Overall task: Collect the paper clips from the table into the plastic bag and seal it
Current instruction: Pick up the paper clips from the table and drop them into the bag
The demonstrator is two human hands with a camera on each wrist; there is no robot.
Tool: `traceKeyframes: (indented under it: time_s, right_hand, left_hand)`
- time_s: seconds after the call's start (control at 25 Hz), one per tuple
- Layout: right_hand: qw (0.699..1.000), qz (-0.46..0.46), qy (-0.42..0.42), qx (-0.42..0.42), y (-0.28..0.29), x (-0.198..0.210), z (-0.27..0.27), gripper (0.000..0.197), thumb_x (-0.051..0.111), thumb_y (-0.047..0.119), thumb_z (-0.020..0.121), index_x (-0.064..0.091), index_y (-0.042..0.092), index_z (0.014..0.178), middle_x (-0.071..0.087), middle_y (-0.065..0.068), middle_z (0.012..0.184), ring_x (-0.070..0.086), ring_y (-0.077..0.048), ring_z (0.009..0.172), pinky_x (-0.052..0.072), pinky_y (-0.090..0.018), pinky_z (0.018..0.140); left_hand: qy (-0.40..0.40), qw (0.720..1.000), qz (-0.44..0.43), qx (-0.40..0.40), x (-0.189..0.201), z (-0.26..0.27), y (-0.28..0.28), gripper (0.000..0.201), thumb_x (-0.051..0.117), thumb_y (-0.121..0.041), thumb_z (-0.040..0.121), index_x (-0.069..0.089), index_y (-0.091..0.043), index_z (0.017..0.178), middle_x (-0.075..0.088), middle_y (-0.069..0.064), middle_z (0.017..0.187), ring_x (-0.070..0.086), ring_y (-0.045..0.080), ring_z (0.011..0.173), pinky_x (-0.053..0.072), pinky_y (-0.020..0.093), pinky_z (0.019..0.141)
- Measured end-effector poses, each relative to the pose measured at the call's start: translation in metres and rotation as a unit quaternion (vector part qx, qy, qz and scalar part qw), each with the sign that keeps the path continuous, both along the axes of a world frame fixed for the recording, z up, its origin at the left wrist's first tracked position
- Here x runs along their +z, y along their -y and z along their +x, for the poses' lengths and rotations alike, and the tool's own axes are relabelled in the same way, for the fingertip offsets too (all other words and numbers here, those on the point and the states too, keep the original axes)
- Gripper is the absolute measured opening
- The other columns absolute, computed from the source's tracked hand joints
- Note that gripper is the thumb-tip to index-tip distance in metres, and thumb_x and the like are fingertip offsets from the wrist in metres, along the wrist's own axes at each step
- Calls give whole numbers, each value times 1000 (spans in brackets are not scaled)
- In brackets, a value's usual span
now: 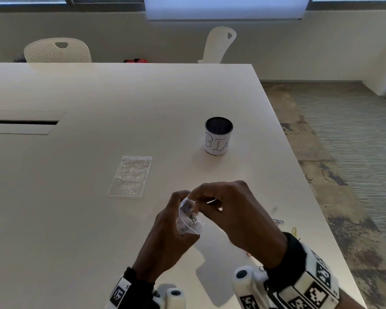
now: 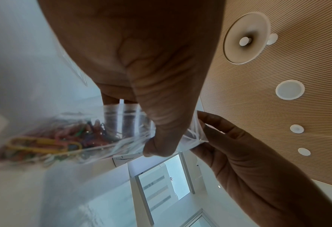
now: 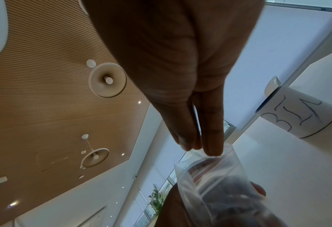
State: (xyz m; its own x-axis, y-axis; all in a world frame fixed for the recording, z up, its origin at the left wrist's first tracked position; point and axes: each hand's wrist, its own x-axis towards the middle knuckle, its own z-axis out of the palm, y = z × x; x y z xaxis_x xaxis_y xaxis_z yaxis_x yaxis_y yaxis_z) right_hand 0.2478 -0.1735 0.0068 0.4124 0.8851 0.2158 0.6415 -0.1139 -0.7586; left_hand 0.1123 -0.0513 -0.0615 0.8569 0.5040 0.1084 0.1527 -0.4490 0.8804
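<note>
A small clear plastic bag [image 1: 191,219] with several coloured paper clips [image 2: 50,142] inside is held above the table's near right part. My left hand [image 1: 176,216] grips the bag's body, thumb [image 2: 161,135] on the front. My right hand [image 1: 206,197] pinches the bag's top edge [image 3: 209,162], and the mouth looks parted in the right wrist view. Loose paper clips [image 1: 279,221] lie on the table to the right of my hands, with more [image 1: 250,254] partly hidden under my right wrist.
A flat stack of empty clear bags [image 1: 130,176] lies to the left of my hands. A dark mesh cup with a paper label reading BIN [image 1: 218,136] stands farther back. The table's right edge [image 1: 321,208] runs close to the loose clips. White chairs [image 1: 57,51] stand beyond the table.
</note>
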Motion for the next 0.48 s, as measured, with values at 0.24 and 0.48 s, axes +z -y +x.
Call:
traceKeyframes:
  time_s: [0.24,0.48]
  right_hand:
    - [999,21,18,-39,18,14,15,11,78,8,89,81,14,98,81,5,85,76,-2,77,62,-22,77]
    - [979,-108,89,-147,69,-10,73,17,79,13,89,78,24,100,78,12,92,71,4,77,54,-10,73]
  left_hand:
    - [18,1000,11,-15,-3,0,-2,61,84,-7,79,51,-28,126,67,-14,107,68,12,101,53,8,75]
    - [13,1000,-3,-19,-3,0,-1,66,81,1,78,51,-30,127,66,-15,106,66,11,100,52,7,73]
